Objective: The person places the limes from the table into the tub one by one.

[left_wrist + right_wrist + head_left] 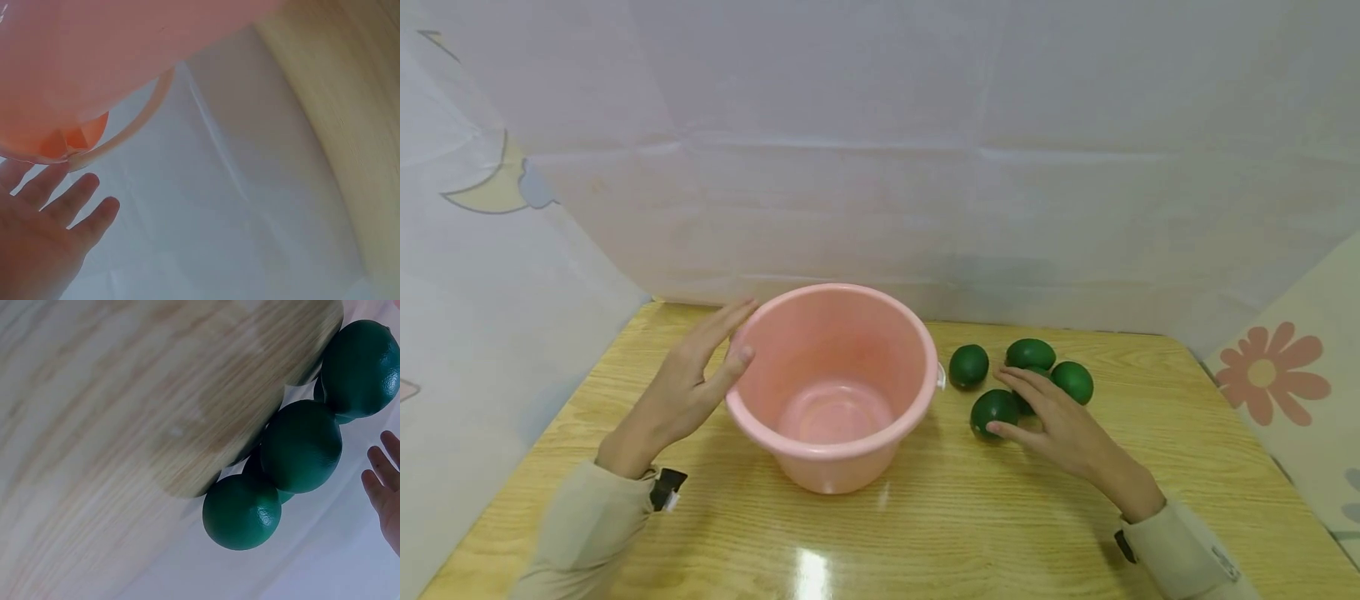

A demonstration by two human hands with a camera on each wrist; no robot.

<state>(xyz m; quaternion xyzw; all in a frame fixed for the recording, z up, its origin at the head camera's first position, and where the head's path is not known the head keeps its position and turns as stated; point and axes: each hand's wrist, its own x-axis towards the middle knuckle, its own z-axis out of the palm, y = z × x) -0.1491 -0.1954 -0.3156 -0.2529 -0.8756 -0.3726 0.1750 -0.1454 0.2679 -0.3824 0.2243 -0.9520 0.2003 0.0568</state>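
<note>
A pink plastic bucket (pixel 833 451) stands upright on the table, and its inside shows no contents. My left hand (pixel 679 396) is at the left side of its rim, fingers extended and thumb apart; in the left wrist view the fingertips (pixel 86 182) are beside the rim and the bucket's curved handle (pixel 140 119). To the right lie several smooth dark green fruits, like limes. My right hand (pixel 1060 427) is spread over the group, its thumb by the nearest lime (pixel 992 413) and its fingers partly hiding another. In the right wrist view, a gap separates the fingers from the limes (pixel 302 447).
The wooden table (pixel 925 533) has its back edge against a pale cloth wall (pixel 865 208). One lime (pixel 968 366) sits between the bucket and the other fruits; another lime (pixel 1072 382) is at the group's right. Patterned cloth also hangs on both sides.
</note>
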